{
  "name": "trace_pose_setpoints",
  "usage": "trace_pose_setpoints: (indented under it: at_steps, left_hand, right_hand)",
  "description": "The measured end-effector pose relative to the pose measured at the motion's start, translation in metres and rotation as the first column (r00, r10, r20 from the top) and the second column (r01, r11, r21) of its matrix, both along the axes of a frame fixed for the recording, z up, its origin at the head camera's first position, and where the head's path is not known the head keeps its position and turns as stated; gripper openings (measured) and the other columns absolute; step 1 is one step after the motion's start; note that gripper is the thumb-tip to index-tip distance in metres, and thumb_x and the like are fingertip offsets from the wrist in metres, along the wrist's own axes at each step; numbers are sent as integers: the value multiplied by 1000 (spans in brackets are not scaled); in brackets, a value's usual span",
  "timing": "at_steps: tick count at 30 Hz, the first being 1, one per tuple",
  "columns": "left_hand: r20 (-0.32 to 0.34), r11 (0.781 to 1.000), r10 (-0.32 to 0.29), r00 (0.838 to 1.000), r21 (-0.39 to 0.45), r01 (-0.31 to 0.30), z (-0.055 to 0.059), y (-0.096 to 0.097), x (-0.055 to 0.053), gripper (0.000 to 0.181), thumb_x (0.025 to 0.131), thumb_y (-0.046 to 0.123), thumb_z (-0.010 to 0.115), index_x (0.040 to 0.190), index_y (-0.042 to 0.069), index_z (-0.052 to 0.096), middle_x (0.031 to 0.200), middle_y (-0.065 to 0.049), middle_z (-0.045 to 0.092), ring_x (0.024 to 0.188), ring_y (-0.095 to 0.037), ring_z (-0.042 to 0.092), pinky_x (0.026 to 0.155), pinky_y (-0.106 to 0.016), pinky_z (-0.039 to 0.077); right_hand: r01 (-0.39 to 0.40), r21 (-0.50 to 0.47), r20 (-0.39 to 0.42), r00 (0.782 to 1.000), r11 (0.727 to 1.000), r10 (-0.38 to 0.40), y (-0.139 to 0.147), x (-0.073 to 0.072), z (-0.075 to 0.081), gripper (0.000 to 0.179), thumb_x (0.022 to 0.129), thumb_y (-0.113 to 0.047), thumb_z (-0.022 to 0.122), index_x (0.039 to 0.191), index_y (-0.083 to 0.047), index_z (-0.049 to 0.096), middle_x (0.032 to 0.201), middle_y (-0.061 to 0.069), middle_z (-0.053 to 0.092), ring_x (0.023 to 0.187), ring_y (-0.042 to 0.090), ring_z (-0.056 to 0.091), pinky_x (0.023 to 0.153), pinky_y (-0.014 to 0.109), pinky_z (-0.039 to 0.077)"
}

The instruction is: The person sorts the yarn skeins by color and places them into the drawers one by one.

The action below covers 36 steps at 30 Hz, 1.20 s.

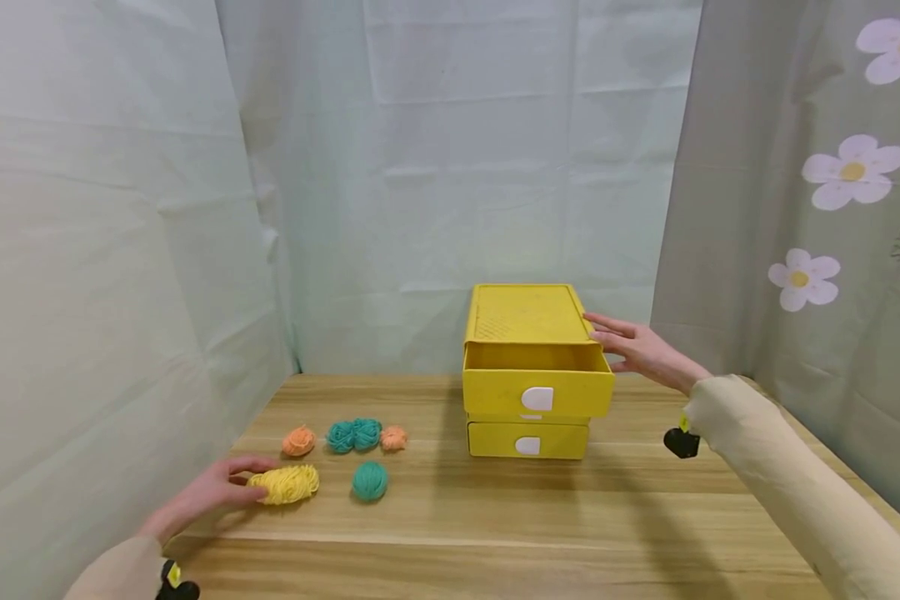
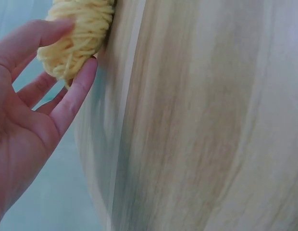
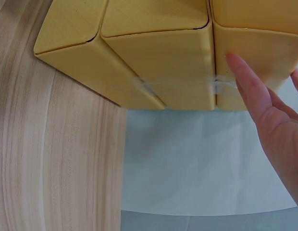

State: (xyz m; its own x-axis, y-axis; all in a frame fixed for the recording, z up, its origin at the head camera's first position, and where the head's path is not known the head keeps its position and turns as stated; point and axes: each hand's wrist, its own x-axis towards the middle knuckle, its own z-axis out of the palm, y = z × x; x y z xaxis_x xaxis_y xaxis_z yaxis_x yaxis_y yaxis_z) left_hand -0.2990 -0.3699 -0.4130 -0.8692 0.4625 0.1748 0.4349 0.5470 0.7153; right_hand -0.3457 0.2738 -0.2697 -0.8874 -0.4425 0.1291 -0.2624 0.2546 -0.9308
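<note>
At the left of the head view, my left hand (image 1: 217, 493) grips the end of a bundle of yellow yarn (image 1: 285, 484). In the left wrist view the thumb presses one side of the yarn (image 2: 80, 36) and fingers reach round the other. My right hand (image 1: 648, 352) rests with extended fingers against the right side of a yellow drawer unit (image 1: 528, 312). Its top drawer (image 1: 495, 392) is pulled out, and its inside shows no contents from here. In the right wrist view one fingertip lies at the uppermost section's side wall (image 3: 264, 48).
Near the yellow yarn lie an orange yarn ball (image 1: 298, 441), two teal yarn bundles (image 1: 354, 435) side by side, a paler orange ball (image 1: 393, 437) and a green ball (image 1: 370, 481). The lower drawers (image 1: 487, 439) are closed. Pale curtains (image 1: 457, 167) surround the wooden table (image 1: 435, 533).
</note>
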Motion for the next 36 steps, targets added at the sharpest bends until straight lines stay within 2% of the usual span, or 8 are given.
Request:
trace_pose_setpoints:
  at_steps: [5, 9, 15, 24, 30, 36]
  left_hand:
    - [21, 999, 37, 999, 31, -38, 2, 2, -1, 28, 85, 10, 63, 108, -6, 59, 110, -23, 54, 96, -17, 50, 74, -30, 44]
    - [60, 994, 82, 995, 67, -86, 7, 5, 1, 30, 85, 11, 63, 108, -8, 58, 111, -25, 52, 95, -25, 50, 71, -29, 47]
    - [140, 979, 127, 982, 139, -147, 15, 10, 1, 37, 84, 11, 64, 111, -13, 54, 109, -21, 54, 92, -21, 52, 69, -32, 50]
    - [132, 959, 219, 967, 152, -238, 24, 24, 1, 41, 85, 18, 64, 115, -8, 54, 107, -17, 57, 94, -21, 55, 73, -34, 49]
    - [73, 960, 198, 977, 187, -209, 32, 33, -2, 38, 86, 16, 63, 113, -10, 54, 103, -15, 59, 91, -17, 56, 72, -33, 49]
    - [36, 952, 242, 970, 182, -245, 41, 45, -7, 40, 85, 22, 65, 114, -4, 56, 104, -12, 59, 96, -22, 55, 74, -31, 47]
  right_hand:
    - [3, 11, -4, 1000, 1000, -3, 0, 1, 1, 58, 95, -26, 48, 145, -14, 21, 144, 15, 21, 123, 38, 31, 88, 49, 38]
    - [3, 7, -2, 1000, 1000, -3, 0, 1, 0, 58, 95, -25, 48, 145, -13, 20, 144, 16, 21, 123, 39, 30, 88, 50, 37]
    - [12, 0, 7, 1000, 1000, -12, 1, 0, -1, 59, 95, -26, 49, 145, -14, 21, 144, 16, 22, 123, 39, 30, 88, 49, 38]
    - [1, -4, 8, 1000, 1000, -1, 0, 0, 0, 59, 95, -25, 49, 145, -13, 19, 144, 16, 21, 123, 39, 29, 89, 50, 36]
    - [-1, -4, 7, 1000, 1000, 1, -1, 1, 0, 60, 95, -26, 49, 145, -13, 19, 144, 16, 20, 124, 40, 28, 90, 52, 35]
    - [4, -9, 20, 1000, 1000, -4, -1, 1, 1, 61, 94, -27, 49, 145, -13, 19, 144, 16, 20, 124, 40, 28, 90, 52, 34]
